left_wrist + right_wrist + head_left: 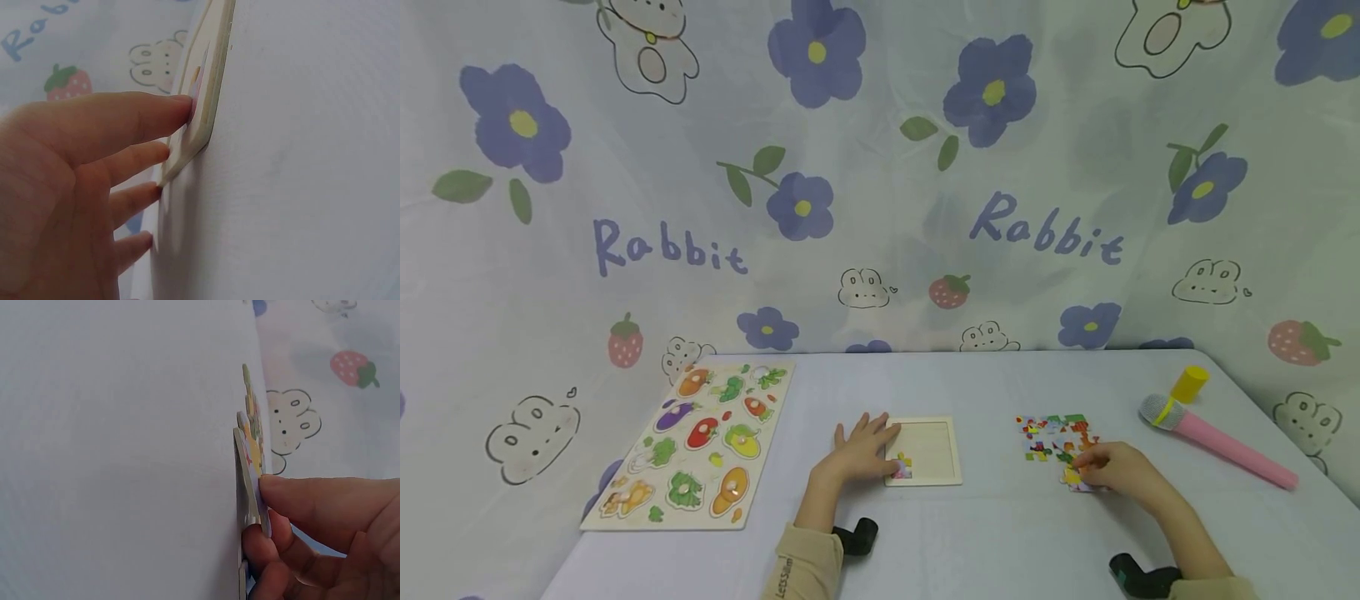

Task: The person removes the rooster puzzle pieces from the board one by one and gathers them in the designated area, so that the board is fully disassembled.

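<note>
My left hand [859, 454] rests on the left side of a shallow wooden puzzle tray [955, 454], fingers spread and fairly straight. Its thumb touches a colourful jigsaw piece [904, 468] lying in the tray's lower left corner. Farther right, my right hand [1120, 473] is at the near right side of a group of jigsaw pieces [1052, 425]. Between thumb and fingers it pinches one jigsaw piece [253, 478], which tilts up from the table in the right wrist view. Part of the group is hidden by this hand.
A wooden vegetable puzzle board [715, 467] lies at the left. At the right are a pink toy microphone [1232, 446] and a yellow cylinder [1190, 384]. Black devices [859, 537] sit at both wrists. A printed curtain [880, 208] hangs behind the white table [985, 533].
</note>
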### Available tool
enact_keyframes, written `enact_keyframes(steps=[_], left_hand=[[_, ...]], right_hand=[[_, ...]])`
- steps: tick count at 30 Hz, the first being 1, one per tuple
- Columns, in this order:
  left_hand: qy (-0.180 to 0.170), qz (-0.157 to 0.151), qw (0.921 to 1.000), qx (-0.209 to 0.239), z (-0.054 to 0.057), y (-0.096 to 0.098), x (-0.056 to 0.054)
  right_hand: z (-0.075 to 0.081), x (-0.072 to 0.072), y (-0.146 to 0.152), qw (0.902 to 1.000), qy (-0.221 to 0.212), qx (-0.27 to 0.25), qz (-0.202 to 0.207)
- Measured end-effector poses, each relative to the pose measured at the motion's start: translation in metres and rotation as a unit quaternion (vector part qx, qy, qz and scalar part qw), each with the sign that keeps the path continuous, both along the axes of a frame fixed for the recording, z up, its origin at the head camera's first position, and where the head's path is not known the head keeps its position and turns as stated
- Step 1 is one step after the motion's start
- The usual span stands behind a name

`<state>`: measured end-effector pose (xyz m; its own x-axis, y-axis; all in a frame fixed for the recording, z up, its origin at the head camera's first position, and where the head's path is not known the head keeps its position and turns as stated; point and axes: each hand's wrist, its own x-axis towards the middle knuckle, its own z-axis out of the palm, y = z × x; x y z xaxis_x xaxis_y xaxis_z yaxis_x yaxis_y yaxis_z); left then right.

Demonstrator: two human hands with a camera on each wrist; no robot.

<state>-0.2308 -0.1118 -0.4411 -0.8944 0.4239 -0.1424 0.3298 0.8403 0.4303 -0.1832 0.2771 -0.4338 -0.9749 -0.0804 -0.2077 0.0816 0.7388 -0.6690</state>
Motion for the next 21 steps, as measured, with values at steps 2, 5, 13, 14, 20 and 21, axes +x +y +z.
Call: enact_keyframes(steps=[2,5,13,14,20,21], left_hand=[[-0.001,-0.001,1.0,0.001,0.0,0.0,0.0],[-0.002,0.0,1.0,0.002,0.001,0.0,0.001],[-0.008,0.002,1.0,0.002,0.005,0.0,0.003],[-0.008,0.003,1.0,0.002,0.005,0.0,0.003],[-0.009,0.002,1.0,0.001,0.003,0.0,0.002],[-0.008,0.001,1.0,0.002,0.003,0.0,0.002]], right_hand=[[-0.001,-0.001,-0.001,0.9995,0.015,0.027,-0.006],[-0.001,-0.001,-0.002,0.9975,0.036,0.06,-0.008],[0.002,0.0,-0.007,0.998,0.054,0.022,-0.025],[0.003,0.0,-0.008,0.9979,0.059,0.012,-0.025],[0.001,-0.004,-0.016,0.9946,0.075,-0.065,-0.032],[0.0,-0.005,-0.018,0.9937,0.074,-0.078,-0.032]])
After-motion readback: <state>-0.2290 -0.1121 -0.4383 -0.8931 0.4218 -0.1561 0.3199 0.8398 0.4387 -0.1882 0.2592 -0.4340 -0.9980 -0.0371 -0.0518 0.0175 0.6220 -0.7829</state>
